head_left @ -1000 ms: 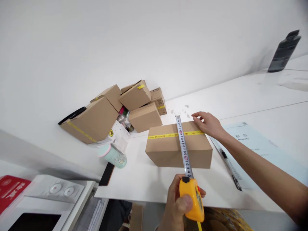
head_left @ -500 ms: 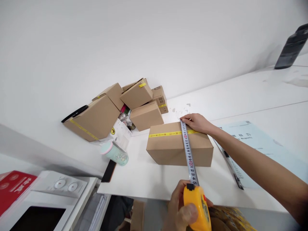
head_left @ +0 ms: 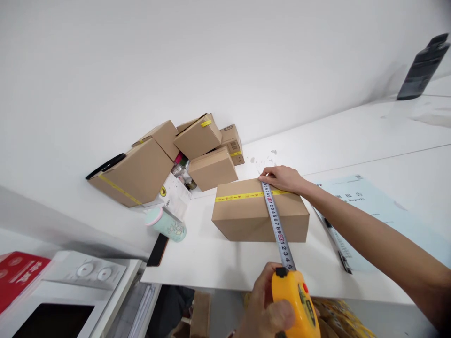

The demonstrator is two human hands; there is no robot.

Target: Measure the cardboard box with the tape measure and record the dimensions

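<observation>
A brown cardboard box (head_left: 243, 213) sealed with yellow tape lies on the white table (head_left: 225, 258). A steel tape blade (head_left: 276, 223) runs across the box from its far edge toward me. My left hand (head_left: 268, 310) grips the yellow tape measure case (head_left: 298, 305) below the table's near edge. My right hand (head_left: 282, 179) rests on the box's far top edge and pinches the blade's end there.
A pile of cardboard boxes (head_left: 169, 155) leans on the wall at the back left. A mint cup (head_left: 165, 224) lies on its side beside a black phone (head_left: 157, 250). A blue paper sheet (head_left: 373, 211) and a pen (head_left: 338, 246) lie to the right. A white device (head_left: 66, 300) sits lower left.
My right hand slid left along the box's far edge and took hold of the tape's end. The left hand drew the yellow case back toward me and slightly right.
</observation>
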